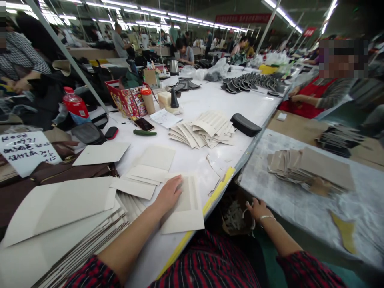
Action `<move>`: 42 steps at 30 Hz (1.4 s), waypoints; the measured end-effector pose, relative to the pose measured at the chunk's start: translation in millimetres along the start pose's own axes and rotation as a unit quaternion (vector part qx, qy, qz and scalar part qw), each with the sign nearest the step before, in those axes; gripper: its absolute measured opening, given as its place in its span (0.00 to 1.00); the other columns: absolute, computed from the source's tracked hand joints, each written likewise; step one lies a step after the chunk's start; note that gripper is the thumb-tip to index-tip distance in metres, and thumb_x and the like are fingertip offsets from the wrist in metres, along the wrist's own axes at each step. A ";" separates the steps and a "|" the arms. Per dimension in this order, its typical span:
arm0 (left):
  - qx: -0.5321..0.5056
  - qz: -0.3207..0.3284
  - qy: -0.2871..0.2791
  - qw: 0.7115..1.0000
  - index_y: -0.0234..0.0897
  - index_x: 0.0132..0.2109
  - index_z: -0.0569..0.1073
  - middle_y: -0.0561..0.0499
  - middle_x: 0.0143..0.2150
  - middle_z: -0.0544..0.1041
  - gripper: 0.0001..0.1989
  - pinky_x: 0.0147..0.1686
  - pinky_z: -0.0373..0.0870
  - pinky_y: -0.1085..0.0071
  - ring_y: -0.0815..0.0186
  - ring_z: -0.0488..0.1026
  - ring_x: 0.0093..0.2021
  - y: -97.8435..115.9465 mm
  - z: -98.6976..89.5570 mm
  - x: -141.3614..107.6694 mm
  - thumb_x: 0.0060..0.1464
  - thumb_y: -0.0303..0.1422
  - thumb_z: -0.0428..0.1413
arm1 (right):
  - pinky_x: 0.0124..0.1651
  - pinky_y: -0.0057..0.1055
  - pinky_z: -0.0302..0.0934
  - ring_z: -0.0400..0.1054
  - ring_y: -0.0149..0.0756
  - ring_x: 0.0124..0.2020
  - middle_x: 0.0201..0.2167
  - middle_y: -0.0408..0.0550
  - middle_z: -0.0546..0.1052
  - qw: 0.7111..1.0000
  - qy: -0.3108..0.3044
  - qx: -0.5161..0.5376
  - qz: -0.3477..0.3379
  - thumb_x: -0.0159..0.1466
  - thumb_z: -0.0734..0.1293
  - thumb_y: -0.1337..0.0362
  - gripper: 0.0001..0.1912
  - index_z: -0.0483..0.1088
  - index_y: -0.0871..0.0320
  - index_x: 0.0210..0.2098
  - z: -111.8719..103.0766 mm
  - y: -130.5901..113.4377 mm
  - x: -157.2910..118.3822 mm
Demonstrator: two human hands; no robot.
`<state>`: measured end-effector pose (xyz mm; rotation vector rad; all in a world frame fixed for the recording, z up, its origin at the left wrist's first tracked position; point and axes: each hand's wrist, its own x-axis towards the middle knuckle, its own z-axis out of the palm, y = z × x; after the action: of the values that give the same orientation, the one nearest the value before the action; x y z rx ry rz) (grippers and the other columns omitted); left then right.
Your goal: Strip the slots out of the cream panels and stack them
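My left hand [171,193] lies flat on a cream board panel [183,222], fingers stretched out, near the yellow-taped table edge. The panel carries a slightly darker rectangle and narrow lines. My right hand [259,209], with a bracelet at the wrist, hangs past that edge with its fingers curled. A thin whitish strip [245,216] curls down from its fingertips, over a box of pale scraps [235,216]. Left of my left hand, several smaller cream panels [156,160] overlap on the white table. A tall stack of larger cream boards [63,204] sits at the lower left.
Ahead lie a fanned pile of cream pieces [204,129], a black case [245,125], a phone [144,124] and a cucumber [145,133]. A red bottle [75,106] stands left. Across the gap, a second table [288,208] bears grey-brown boards [324,166]; a person in a red apron [312,98] sits beyond.
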<state>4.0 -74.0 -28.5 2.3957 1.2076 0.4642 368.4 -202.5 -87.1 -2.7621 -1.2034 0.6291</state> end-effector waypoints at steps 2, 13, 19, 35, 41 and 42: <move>-0.001 -0.024 0.014 1.000 0.38 0.46 0.65 0.49 0.48 0.67 0.14 0.52 0.56 0.66 0.65 0.62 0.50 2.7 -4.8 10.3 0.51 0.29 0.47 | 0.39 0.37 0.57 0.67 0.45 0.38 0.40 0.60 0.70 0.997 -0.009 -0.056 -0.052 0.54 0.60 0.59 0.16 0.67 0.62 0.38 -6.1 -19.5 -1.3; 0.037 -0.110 -0.081 0.990 0.36 0.36 0.69 0.49 0.35 0.67 0.09 0.38 0.63 0.72 0.67 0.67 0.36 0.0 2.4 55.5 0.44 0.29 0.51 | 0.22 0.21 0.57 0.65 0.26 0.15 0.19 0.48 0.74 0.930 -0.232 0.017 -0.286 0.59 0.56 0.61 0.16 0.67 0.62 0.21 -6.7 -256.5 -31.2; 0.043 -0.148 -0.120 0.981 0.37 0.32 0.69 0.50 0.35 0.67 0.06 0.33 0.63 0.72 0.67 0.67 0.34 -4.5 4.8 68.5 0.44 0.32 0.52 | 0.18 0.25 0.57 0.66 0.32 0.16 0.22 0.54 0.75 0.937 -0.270 0.019 -0.219 0.56 0.58 0.64 0.13 0.70 0.64 0.23 2.1 -263.1 -17.3; 0.012 0.014 -0.074 0.997 0.38 0.44 0.64 0.47 0.50 0.65 0.21 0.50 0.57 0.64 0.60 0.60 0.50 -11.9 -14.4 -3.8 0.40 0.35 0.58 | 0.28 0.23 0.57 0.66 0.28 0.22 0.24 0.46 0.74 0.933 -0.145 0.057 -0.325 0.57 0.58 0.63 0.10 0.68 0.61 0.31 -2.2 -255.9 -30.5; 0.121 0.040 -0.133 0.983 0.39 0.48 0.61 0.45 0.57 0.58 0.30 0.46 0.60 0.60 0.54 0.58 0.51 -8.3 -16.0 1.1 0.37 0.44 0.59 | 0.32 0.24 0.55 0.66 0.32 0.32 0.30 0.46 0.74 0.903 -0.103 -0.047 -0.414 0.49 0.64 0.67 0.11 0.69 0.60 0.34 -0.8 -275.4 -32.6; 0.137 0.040 -0.147 0.979 0.40 0.49 0.61 0.46 0.57 0.58 0.31 0.44 0.61 0.60 0.53 0.58 0.51 -7.1 -16.6 4.8 0.37 0.45 0.59 | 0.32 0.24 0.54 0.66 0.33 0.33 0.30 0.47 0.74 0.902 -0.107 -0.069 -0.412 0.50 0.63 0.66 0.10 0.69 0.60 0.32 -0.9 -278.8 -32.6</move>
<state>-5.8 -62.7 -17.3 2.6318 1.1036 -0.0419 156.9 -32.7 -14.7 -1.9625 -2.3107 0.7498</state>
